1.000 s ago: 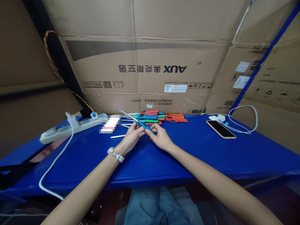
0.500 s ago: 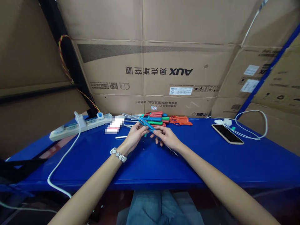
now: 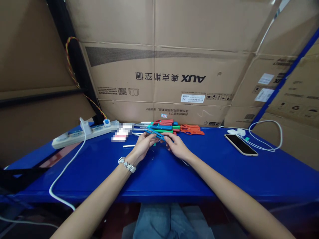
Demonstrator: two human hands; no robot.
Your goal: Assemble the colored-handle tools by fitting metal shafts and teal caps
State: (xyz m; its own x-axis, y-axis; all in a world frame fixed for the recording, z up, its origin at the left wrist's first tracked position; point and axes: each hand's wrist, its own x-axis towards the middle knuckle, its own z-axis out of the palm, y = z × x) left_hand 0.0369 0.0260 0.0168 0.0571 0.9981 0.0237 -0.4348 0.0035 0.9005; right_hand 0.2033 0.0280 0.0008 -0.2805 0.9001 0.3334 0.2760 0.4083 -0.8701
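Note:
Both of my hands meet over the blue table (image 3: pixel 99 171) around a slim tool with a blue openwork handle (image 3: pixel 159 135). My left hand (image 3: pixel 144 144) closes its fingers on the left part of that handle. On its right end, the thumb and fingers of my right hand (image 3: pixel 176 146) are pinched. The tool slants from upper left to lower right; its exact kind is unclear. Just behind it lies a pile of tools with red handles (image 3: pixel 166 122), blue handles and green handles, their metal shafts pointing left. Below my right hand shows a thin metal rod (image 3: pixel 184 162).
Orange openwork handles (image 3: pixel 191 129) lie right of the pile. A phone (image 3: pixel 241 144) and a white cable (image 3: pixel 270 149) are farther right. To the left stands a power strip (image 3: pixel 82 134) with plugs. A cardboard panel (image 3: pixel 174 59) walls off the back.
The blue-handled tool has tilted flatter, and its metal end no longer stands out clearly against the pile. My right hand's fingers have curled in closer. The view has shifted slightly.

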